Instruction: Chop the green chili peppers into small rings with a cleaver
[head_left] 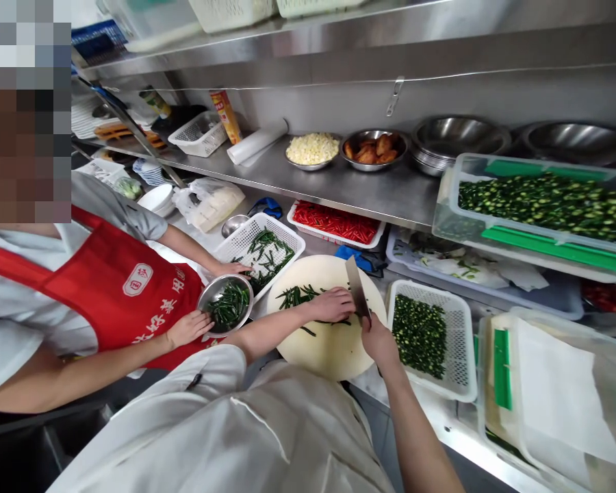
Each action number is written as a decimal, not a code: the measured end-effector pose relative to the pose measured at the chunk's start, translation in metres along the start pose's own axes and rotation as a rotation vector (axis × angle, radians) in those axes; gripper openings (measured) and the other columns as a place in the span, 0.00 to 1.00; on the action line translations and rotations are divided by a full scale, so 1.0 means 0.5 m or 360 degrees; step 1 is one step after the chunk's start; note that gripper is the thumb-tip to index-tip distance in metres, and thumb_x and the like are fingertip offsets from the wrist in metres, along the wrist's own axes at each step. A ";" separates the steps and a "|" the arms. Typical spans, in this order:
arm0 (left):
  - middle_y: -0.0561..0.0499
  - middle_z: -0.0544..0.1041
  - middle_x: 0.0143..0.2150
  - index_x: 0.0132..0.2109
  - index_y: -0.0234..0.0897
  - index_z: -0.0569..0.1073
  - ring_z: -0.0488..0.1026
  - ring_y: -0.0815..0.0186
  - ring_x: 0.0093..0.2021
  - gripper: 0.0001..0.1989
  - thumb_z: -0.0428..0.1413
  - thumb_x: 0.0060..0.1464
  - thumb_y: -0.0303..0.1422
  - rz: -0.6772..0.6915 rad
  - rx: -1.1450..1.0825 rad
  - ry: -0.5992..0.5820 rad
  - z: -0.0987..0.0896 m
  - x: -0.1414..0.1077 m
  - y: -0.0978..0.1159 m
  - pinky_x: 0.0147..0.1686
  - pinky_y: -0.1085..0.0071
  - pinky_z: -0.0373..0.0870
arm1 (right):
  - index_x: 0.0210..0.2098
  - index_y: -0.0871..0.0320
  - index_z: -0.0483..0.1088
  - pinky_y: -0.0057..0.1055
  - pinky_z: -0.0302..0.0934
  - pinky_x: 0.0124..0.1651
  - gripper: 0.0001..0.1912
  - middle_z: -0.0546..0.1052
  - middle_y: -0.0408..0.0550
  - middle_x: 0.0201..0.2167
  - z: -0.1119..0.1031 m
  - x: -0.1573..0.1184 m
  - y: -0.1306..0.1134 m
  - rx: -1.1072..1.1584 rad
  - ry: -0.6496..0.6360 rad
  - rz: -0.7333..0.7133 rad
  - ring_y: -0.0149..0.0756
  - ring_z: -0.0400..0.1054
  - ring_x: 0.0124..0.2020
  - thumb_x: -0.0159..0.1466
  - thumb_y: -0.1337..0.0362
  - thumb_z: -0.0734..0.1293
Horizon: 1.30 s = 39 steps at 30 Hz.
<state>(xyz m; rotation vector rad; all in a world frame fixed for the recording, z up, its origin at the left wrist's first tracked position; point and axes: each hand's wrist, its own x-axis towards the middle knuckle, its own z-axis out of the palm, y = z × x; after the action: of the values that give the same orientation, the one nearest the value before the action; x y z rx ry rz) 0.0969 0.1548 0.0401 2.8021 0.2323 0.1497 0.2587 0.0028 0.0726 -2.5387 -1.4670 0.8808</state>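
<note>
On the round chopping board (318,357) my right hand (380,344) grips a cleaver (358,286), its blade upright. Close to the left face of the blade, my left hand (333,305) presses down with curled fingers on long green chilies (296,296). Part of the chilies is hidden beneath that hand. To the right of the board stands a white basket (459,383) holding chopped green chilies (419,334). Behind the board's left side, another white basket (274,222) has whole green chilies scattered in it.
A co-worker in a red apron (128,287) stands at my left, one hand on a metal bowl (201,305) of green chilies. Red chilies (333,220) fill a tray behind the board. A steel shelf (328,188) overhangs the counter. Clear plastic tubs (559,438) stand right.
</note>
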 end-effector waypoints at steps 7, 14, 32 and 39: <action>0.39 0.76 0.59 0.56 0.39 0.78 0.71 0.53 0.64 0.15 0.53 0.68 0.37 -0.0536 -0.0115 0.0226 -0.026 -0.061 -0.030 0.67 0.52 0.69 | 0.68 0.62 0.68 0.37 0.66 0.49 0.25 0.84 0.63 0.47 -0.002 -0.003 -0.010 -0.0005 0.0012 0.0031 0.49 0.80 0.47 0.80 0.57 0.53; 0.31 0.49 0.81 0.79 0.27 0.51 0.42 0.42 0.82 0.43 0.51 0.70 0.52 -0.0741 0.0127 0.0181 0.085 -0.058 0.046 0.77 0.44 0.48 | 0.70 0.62 0.65 0.36 0.66 0.51 0.26 0.83 0.63 0.47 -0.006 -0.001 -0.011 0.0062 -0.0001 0.0051 0.49 0.80 0.50 0.80 0.57 0.53; 0.36 0.66 0.69 0.71 0.36 0.67 0.64 0.45 0.69 0.38 0.64 0.61 0.48 -0.0574 -0.0099 0.0181 0.036 -0.029 0.027 0.70 0.50 0.64 | 0.67 0.59 0.67 0.36 0.65 0.52 0.24 0.83 0.60 0.46 -0.006 -0.027 -0.027 0.0118 0.0050 0.0128 0.47 0.80 0.49 0.81 0.55 0.53; 0.41 0.71 0.63 0.59 0.44 0.79 0.63 0.48 0.67 0.21 0.62 0.62 0.44 -0.0191 -0.0112 0.0035 0.004 -0.021 0.001 0.69 0.52 0.65 | 0.62 0.57 0.71 0.37 0.66 0.51 0.22 0.83 0.60 0.48 -0.030 -0.026 -0.028 0.0004 0.0018 0.0051 0.49 0.79 0.50 0.80 0.55 0.53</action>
<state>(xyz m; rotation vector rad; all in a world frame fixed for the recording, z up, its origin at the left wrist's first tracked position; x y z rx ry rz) 0.0869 0.1518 0.0373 2.7093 0.3915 0.1573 0.2505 0.0028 0.0954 -2.5682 -1.4247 0.8709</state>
